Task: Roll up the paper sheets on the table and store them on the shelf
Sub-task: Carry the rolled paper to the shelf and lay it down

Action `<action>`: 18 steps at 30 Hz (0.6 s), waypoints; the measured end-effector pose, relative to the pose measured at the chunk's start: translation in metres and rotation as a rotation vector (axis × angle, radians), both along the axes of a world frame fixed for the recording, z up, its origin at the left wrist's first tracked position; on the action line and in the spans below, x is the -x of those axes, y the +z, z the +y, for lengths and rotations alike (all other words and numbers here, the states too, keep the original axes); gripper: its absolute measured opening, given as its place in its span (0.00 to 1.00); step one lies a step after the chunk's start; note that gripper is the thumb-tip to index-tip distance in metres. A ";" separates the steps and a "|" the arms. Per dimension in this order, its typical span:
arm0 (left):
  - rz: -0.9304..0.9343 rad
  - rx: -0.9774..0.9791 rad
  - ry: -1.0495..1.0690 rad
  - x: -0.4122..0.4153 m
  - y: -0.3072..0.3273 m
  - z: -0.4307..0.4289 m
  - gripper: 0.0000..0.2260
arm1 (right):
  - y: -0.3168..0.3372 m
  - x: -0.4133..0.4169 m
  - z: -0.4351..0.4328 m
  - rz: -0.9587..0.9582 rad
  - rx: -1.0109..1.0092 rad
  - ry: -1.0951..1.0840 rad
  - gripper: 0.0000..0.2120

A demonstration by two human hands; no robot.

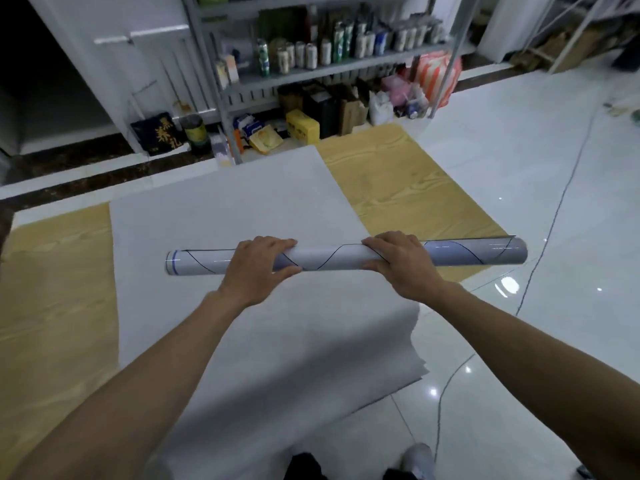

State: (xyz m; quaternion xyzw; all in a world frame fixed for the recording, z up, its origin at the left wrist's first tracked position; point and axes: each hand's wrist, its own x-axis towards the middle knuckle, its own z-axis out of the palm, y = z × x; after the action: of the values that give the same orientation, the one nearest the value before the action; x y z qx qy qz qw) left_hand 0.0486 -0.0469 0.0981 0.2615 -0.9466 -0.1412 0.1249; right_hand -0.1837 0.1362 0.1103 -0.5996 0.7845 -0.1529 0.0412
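The left hand (258, 268) and right hand (403, 263) covered two stretches of the paper roll (329, 258), hiding its seam there. Cans and bottles on the shelf (332, 69) were too blurred to read. The picture's bottom edge cut off both forearms and the shoes (417, 460).

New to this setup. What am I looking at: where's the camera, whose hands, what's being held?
There is one picture, taken by a wide-angle camera worn on a person's head, looking forward and down. No machine is involved: the two bare arms are the wearer's.

The left hand and right hand both grip a long pale rolled-up paper tube with dark spiral lines, fingers curled over it.

Under it lies a large flat grey-white paper sheet, spread over a yellow wood-grain sheet. From this view they seem to lie low, near the glossy white tiled floor.

Behind stands a grey metal shelf rack holding cans and boxes.
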 end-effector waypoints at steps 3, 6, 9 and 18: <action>0.040 0.076 -0.066 0.063 0.026 0.021 0.20 | 0.024 0.048 0.032 0.041 0.055 -0.057 0.22; 0.076 0.125 -0.095 0.123 0.046 0.054 0.19 | 0.047 0.101 0.071 0.041 0.077 -0.090 0.21; 0.107 0.151 -0.127 0.182 0.059 0.088 0.19 | 0.065 0.159 0.110 0.065 0.065 -0.105 0.19; 0.162 0.202 -0.143 0.338 0.093 0.141 0.20 | 0.100 0.308 0.170 0.099 0.080 -0.150 0.20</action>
State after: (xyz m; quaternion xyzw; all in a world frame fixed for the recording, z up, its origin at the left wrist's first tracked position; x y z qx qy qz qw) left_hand -0.2895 0.0945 0.1908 0.1674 -0.9590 -0.0744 0.2162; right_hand -0.4917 0.3063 0.2100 -0.5471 0.8216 -0.1568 -0.0330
